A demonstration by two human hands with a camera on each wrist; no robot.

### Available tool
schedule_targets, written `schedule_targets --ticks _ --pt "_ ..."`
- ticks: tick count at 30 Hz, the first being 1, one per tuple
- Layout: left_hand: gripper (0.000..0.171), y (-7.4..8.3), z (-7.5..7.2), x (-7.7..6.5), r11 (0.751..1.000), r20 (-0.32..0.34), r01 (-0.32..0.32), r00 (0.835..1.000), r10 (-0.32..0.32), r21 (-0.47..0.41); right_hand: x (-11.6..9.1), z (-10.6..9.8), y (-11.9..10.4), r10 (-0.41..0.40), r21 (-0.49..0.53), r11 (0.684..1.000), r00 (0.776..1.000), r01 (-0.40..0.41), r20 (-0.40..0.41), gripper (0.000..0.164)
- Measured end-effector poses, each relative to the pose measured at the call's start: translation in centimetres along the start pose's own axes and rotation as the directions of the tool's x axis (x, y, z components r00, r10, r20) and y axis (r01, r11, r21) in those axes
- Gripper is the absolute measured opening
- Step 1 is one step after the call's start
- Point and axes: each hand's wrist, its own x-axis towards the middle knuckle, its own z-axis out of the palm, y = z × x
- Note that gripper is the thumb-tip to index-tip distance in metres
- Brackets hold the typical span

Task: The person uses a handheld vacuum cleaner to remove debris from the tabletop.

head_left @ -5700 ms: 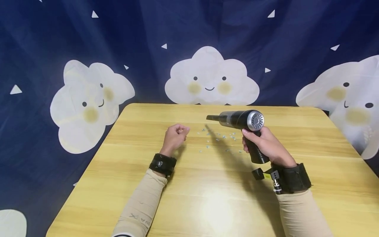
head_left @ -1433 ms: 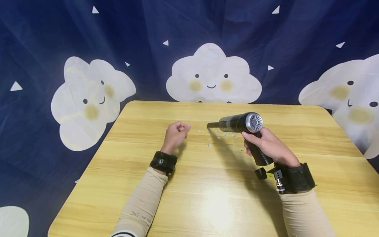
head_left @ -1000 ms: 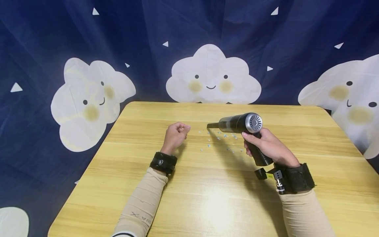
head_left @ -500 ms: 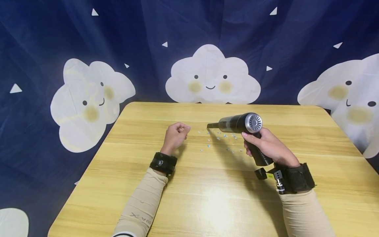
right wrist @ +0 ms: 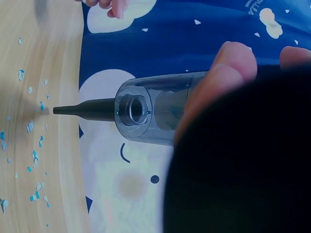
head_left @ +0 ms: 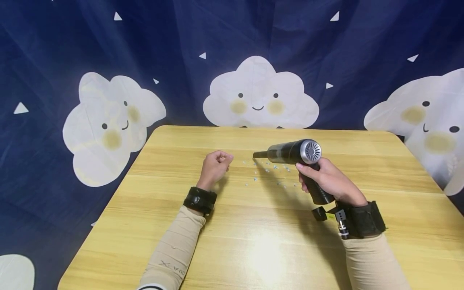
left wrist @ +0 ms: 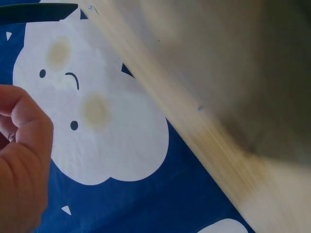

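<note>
My right hand grips the black handle of a handheld vacuum cleaner, a pistol-shaped one with a clear front chamber and silver rear vent. Its narrow black nozzle points left and slightly down, its tip close over the table by small blue and white scraps. These scraps, paper-like, lie scattered below and left of the vacuum in the head view. To their left, my left hand stays near the tabletop, fingers loosely curled and holding nothing. The left wrist view shows part of that hand at its left edge.
The wooden table has rounded far corners. Behind it hangs a dark blue curtain with white clouds and small triangles. Black wrist straps with cameras sit on both forearms over beige sleeves.
Compared with the earliest frame, the vacuum's nozzle has tipped down toward the table and the scraps. Over the last second both hands and the vacuum have hardly moved.
</note>
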Motion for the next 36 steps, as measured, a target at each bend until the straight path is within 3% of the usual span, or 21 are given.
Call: schedule_targets --ticks 36 --pt "0.020 -0.07 -0.05 -0.04 1.000 0.009 -0.001 1.000 0.001 0.004 0.15 0.31 0.26 -0.010 -0.015 1.000 1.000 0.010 0.017 0.047"
